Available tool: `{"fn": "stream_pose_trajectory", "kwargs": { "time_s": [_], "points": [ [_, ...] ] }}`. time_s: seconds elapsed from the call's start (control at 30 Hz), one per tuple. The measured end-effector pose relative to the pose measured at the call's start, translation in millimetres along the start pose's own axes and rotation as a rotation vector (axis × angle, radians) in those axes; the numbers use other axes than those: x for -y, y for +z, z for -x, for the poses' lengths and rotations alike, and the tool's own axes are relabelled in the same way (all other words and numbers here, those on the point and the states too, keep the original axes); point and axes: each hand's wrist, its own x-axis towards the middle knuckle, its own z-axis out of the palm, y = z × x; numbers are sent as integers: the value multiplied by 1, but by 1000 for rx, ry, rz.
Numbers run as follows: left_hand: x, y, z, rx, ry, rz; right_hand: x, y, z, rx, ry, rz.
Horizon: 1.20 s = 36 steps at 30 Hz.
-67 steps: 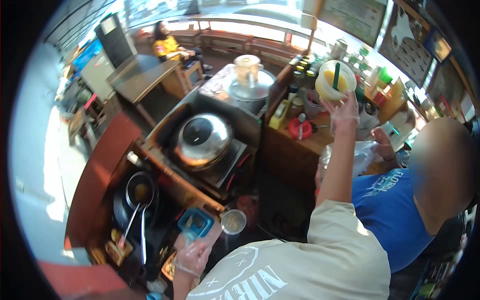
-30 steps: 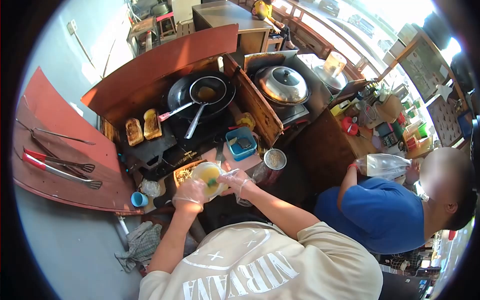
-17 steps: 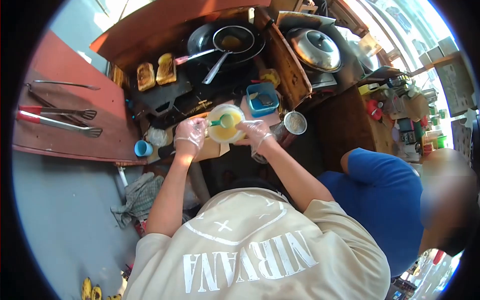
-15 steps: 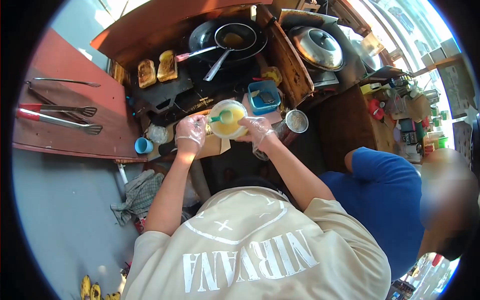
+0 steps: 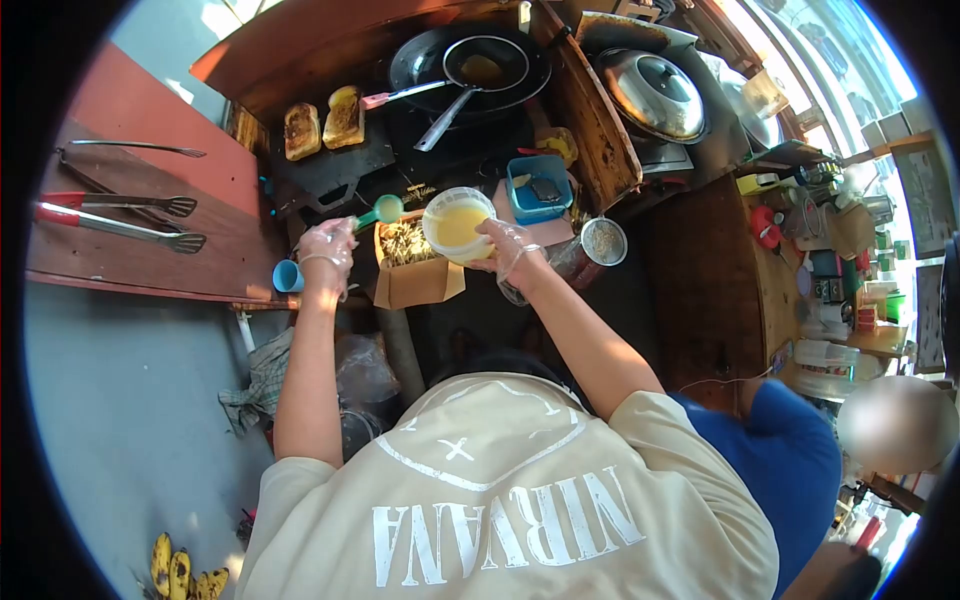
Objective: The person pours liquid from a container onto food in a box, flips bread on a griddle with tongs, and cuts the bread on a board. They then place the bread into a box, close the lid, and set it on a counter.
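Observation:
My left hand (image 5: 328, 248), in a clear plastic glove, is closed on the handle of a green measuring scoop (image 5: 388, 208). The scoop's bowl is over the far edge of an open cardboard box (image 5: 420, 283) filled with yellowish-brown strands or sticks. In my gloved right hand (image 5: 507, 248) is a round, clear plastic tub (image 5: 433, 216), gripped by its right side and tilted a little toward me. Pale yellow liquid (image 5: 462, 224) lies inside it. A blue rectangular container (image 5: 538, 205) stands just beyond my right hand.
Two toasted bread slices (image 5: 345, 118) lie on a dark griddle (image 5: 340, 160). Beside them, a saucepan (image 5: 468, 95) rests in a wok (image 5: 410, 65). Tongs (image 5: 125, 227) are on the left red board. A blue cup (image 5: 288, 276) sits by my left wrist. At right stands a person in blue (image 5: 765, 450).
My left hand has drawn the green scoop out of the tub and moved left with it. The tub stays in my right hand. The person in blue has shifted.

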Motion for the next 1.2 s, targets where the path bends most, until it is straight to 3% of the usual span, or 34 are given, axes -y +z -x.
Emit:
{"fn": "stream_pose_trajectory", "kwargs": {
  "time_s": [0.2, 0.33, 0.37, 0.43, 0.53, 0.67, 0.8, 1.0, 1.2],
  "points": [
    [39, -14, -18, -154, 133, -301, -8, -23, -3, -11, 23, -9],
    [38, 9, -15, -134, 74, -338, -14, -44, -5, -16, 21, -59],
    [39, 17, -14, -154, 177, -382, -15, -49, -3, -16, 26, -58],
    [57, 29, -29, -119, 138, -362, -16, -58, -2, -4, 13, -117],
    [72, 47, -38, -115, 234, -435, -11, -60, 8, -53, 39, -80],
    [39, 56, -16, -92, 170, -420, -18, -76, 6, -33, 57, -128],
    [63, 30, -39, -158, 294, -431, -28, -85, 5, 17, 50, -173],
    [47, 1, -31, -233, 258, -619, -32, -86, 16, 20, 66, -163],
    [59, 28, -37, -164, 262, -557, -37, -90, 15, -6, 94, -176]
  ]
}}
